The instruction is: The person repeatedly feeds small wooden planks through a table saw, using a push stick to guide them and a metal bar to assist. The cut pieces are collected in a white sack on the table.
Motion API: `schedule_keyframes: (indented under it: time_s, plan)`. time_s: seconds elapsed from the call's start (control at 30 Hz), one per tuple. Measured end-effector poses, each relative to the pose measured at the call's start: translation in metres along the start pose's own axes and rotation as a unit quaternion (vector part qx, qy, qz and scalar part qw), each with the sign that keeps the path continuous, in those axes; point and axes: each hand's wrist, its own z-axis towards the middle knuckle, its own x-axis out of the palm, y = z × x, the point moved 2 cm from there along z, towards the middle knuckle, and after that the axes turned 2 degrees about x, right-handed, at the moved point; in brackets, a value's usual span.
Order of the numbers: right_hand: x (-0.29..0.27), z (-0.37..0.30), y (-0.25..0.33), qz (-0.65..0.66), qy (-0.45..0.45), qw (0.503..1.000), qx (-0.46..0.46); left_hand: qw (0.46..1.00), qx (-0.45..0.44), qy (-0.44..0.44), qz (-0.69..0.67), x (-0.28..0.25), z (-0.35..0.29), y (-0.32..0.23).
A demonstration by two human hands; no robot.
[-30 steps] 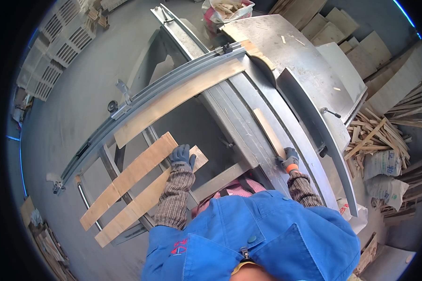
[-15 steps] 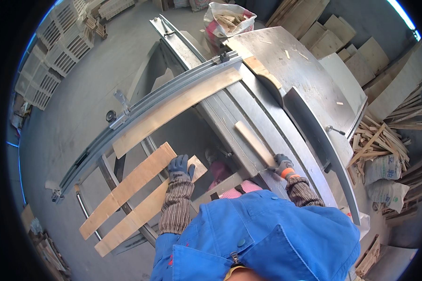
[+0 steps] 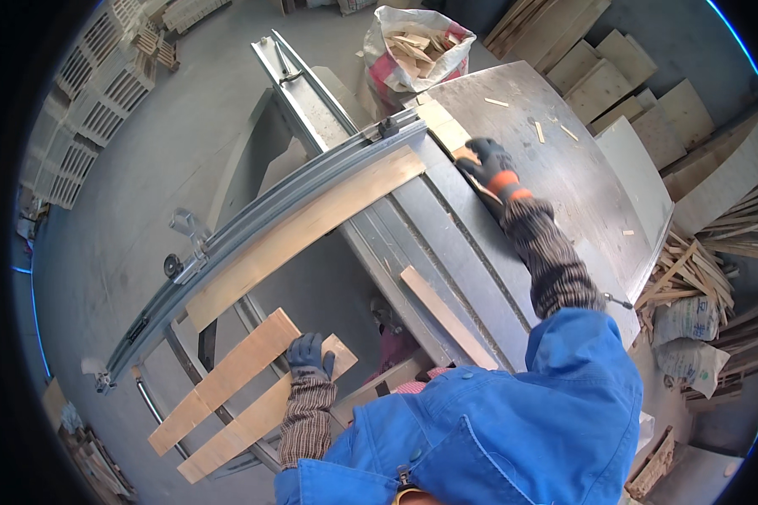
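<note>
Gloved fingers of the right hand (image 3: 490,164) are standing parted from the thumb, hanging at the end of a pale wood piece (image 3: 445,128) that is lying on the metal table (image 3: 556,181) beside a dark slit (image 3: 483,192); whether the tips are touching the wood, I cannot tell. Meanwhile the left hand (image 3: 310,355) is resting over the near ends of an upper board (image 3: 223,379) and a lower board (image 3: 253,425), which are lying side by side across the frame; how firmly it is holding either, the view is not showing. Those near ends seem to be jutting past their support, so a heavy press there could be tipping the boards or skewing them apart. On the right, the arm is stretching far across the table, and its striped sleeve (image 3: 556,252) is passing close to the slit: if a blade is turning there, which I cannot see, fingers or cuff could be catching. A narrow strip (image 3: 448,316) is lying loose near the body, where a leaning jacket (image 3: 480,412) could be nudging it askew. Small splinters (image 3: 497,102) are also littering the table, and one could be wedging under the wood piece and tilting it.
</note>
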Motion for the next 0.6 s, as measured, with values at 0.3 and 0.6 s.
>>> schedule_keyframes:
  time_s: [0.3, 0.6]
  plan:
    - [0.070, 0.144, -0.045, -0.205, 0.136, 0.963, 0.112, 0.999, -0.008, 0.030, 0.029, 0.001, 0.012, -0.007]
    - [0.090, 0.188, -0.092, -0.198, 0.125, 0.963, 0.132, 0.994, -0.040, 0.099, 0.032, 0.021, 0.017, 0.002]
